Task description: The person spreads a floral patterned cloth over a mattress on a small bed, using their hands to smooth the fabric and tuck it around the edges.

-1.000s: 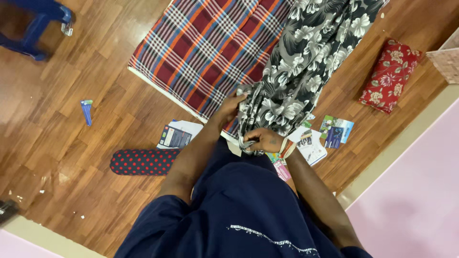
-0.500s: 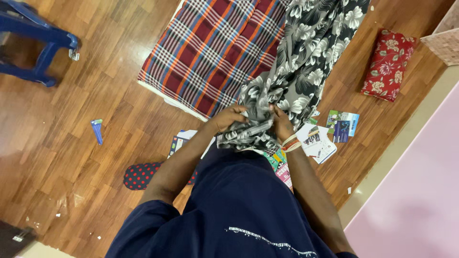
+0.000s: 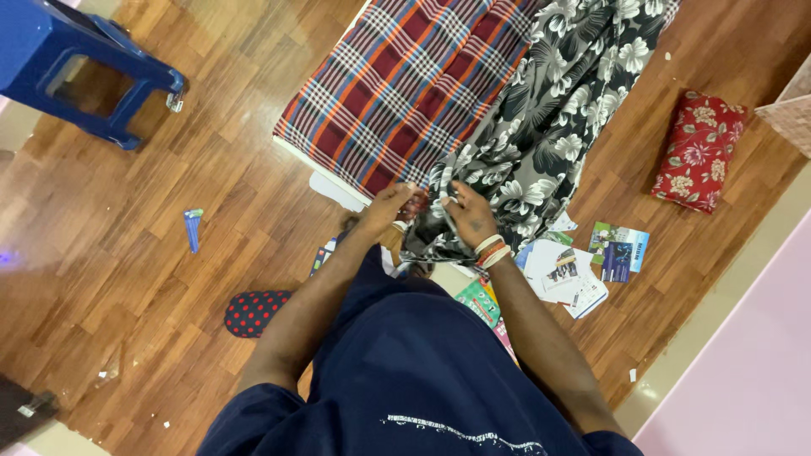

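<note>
blue stool [image 3: 80, 63] is sitting way off to the far left of the fingers, up in the corner, and a small blue packet [image 3: 193, 229] is lying on the wood floor [image 3: 169, 321] well left of them. below-left of the fingers a dotted cushion [image 3: 252, 312] is poking out beside the person's arm. left hand [image 3: 387, 209] is curling its fingers [image 3: 404, 191] over the near end of the floral cloth [image 3: 541, 135], pinching it. right hand [image 3: 469, 215] is just beside it, fingers [image 3: 449, 205] closed into the same bunched end, so the cloth is gathering between both hands and trailing up and right over the plaid mat [image 3: 414, 84]. leaflets [image 3: 583, 262] are lying just right of the fingers, and a red pillow [image 3: 699, 150] is sitting well off to the right.
</note>
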